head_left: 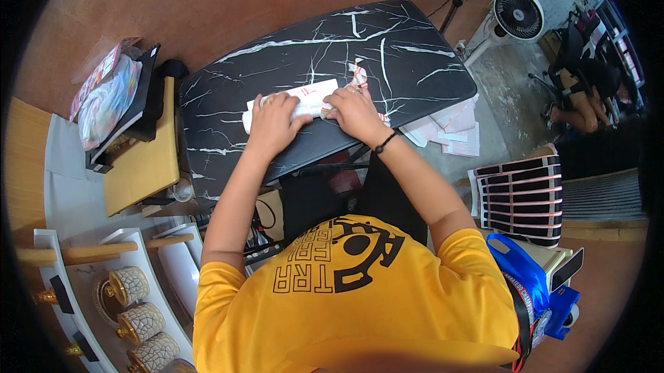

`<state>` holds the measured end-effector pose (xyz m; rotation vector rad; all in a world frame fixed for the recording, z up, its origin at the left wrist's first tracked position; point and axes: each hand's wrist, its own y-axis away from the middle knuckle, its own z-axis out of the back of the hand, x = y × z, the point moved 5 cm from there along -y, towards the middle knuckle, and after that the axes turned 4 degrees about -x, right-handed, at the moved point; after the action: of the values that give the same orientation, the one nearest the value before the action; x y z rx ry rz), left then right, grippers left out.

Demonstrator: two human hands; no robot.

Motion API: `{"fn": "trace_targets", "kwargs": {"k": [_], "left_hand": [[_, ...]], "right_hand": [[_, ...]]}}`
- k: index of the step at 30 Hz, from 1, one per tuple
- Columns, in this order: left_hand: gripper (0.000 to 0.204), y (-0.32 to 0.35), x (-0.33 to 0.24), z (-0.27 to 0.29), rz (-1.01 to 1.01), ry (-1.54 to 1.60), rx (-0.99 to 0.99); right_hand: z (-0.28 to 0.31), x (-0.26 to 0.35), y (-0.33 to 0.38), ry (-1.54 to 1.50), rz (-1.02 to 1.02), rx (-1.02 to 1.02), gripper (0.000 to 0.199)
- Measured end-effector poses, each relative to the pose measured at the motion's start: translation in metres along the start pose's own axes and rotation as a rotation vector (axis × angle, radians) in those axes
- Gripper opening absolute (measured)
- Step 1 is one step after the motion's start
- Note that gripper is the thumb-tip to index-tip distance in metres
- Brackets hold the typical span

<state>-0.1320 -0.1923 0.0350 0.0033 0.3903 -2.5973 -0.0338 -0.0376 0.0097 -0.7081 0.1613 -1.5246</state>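
A white paper sheet with red print (315, 88) lies partly rolled on a black table with white marble veins (277, 61). My left hand (274, 122) presses on the left part of the roll, its fingers curled over the top and its thumb pointing right. At the right end, my right hand (355, 114) has its fingers bent over the paper, with a black bracelet (385, 142) on that wrist. Just beyond the right hand is a crumpled white and red strip (359, 75). Both palms hide much of the roll.
Stacked printed sheets (453, 127) sit beside the table's right edge. A white fan (517, 13) stands past the far right corner. Left are a yellow wooden table (142, 165) and a plastic bag (111, 106). Another person (588, 96) sits at far right.
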Motion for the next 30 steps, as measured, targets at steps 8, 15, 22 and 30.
{"fn": "trace_targets", "kwargs": {"k": [8,15,22,30], "left_hand": [[0.057,0.056,-0.007,0.042,0.215,0.035,-0.608],[0.062,0.061,-0.025,-0.007,0.272,0.333,-0.466],[0.06,0.058,-0.034,-0.036,0.306,0.311,-0.397],[0.054,0.055,-0.045,-0.038,0.298,0.204,-0.318]], "right_hand": [[0.097,-0.073,0.051,-0.005,-0.067,-0.648,0.005],[0.157,-0.257,0.341,-0.059,-1.089,-1.257,0.013],[-0.034,-0.271,0.55,-0.505,-2.062,-0.527,0.022],[-0.071,-0.357,0.407,-1.537,-1.721,-1.396,0.028]]}}
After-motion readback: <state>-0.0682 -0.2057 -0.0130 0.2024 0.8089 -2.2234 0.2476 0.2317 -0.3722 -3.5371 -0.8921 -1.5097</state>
